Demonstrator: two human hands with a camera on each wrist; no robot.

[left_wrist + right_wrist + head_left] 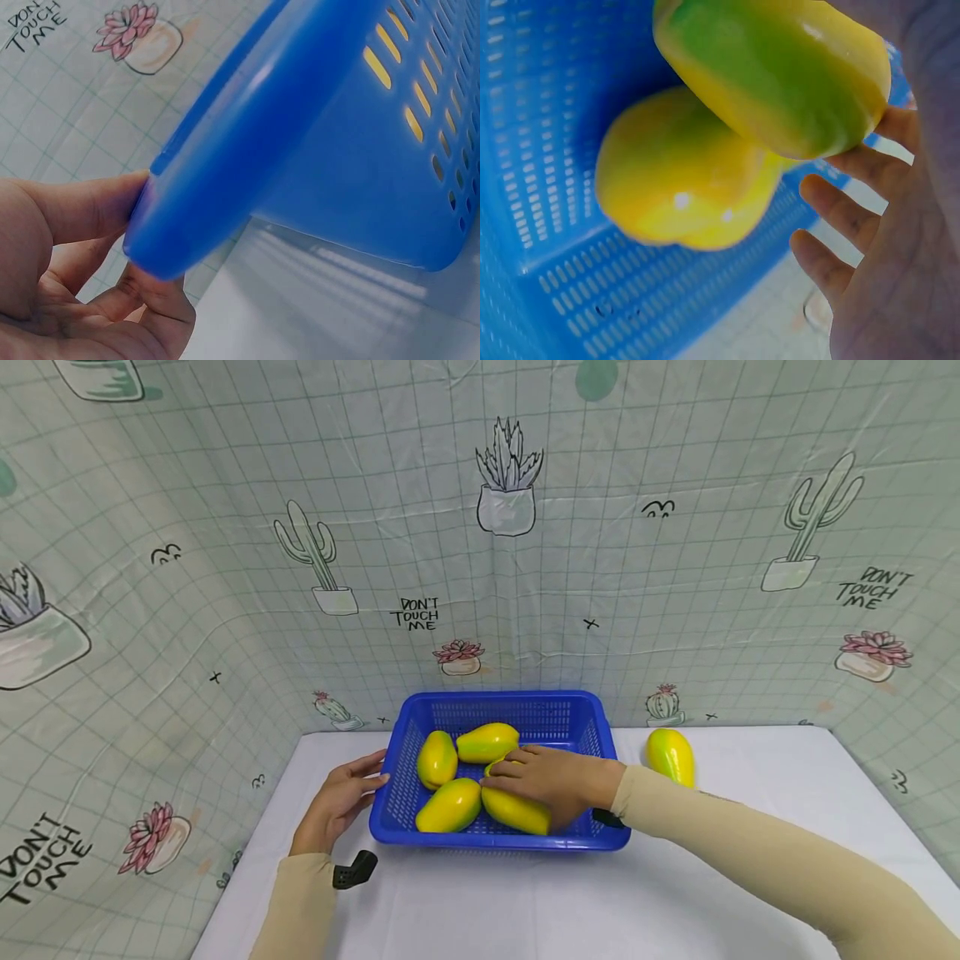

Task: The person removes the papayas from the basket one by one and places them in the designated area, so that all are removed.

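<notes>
- Head view: blue basket (495, 841) stands on the white cloth (450, 910). Inside: left fruit (437, 760), back fruit (488, 743), front-left fruit (449, 807), and the gripped fruit (517, 812) near the basket's front edge, under the right hand (551, 777). 1 loose fruit (671, 756) lies right of the basket.
- Left wrist view: left hand (337, 802) pinches the basket's rim, thumb opposite fingers. Best held lightly but steadily, so the basket shouldn't skid.
- Right wrist view: right hand holds the gripped fruit within the basket; 2 fingers stand apart from it. Glossy skin, probably slippery; a fuller wrap and a low, gentle touch against neighbours would serve.
</notes>
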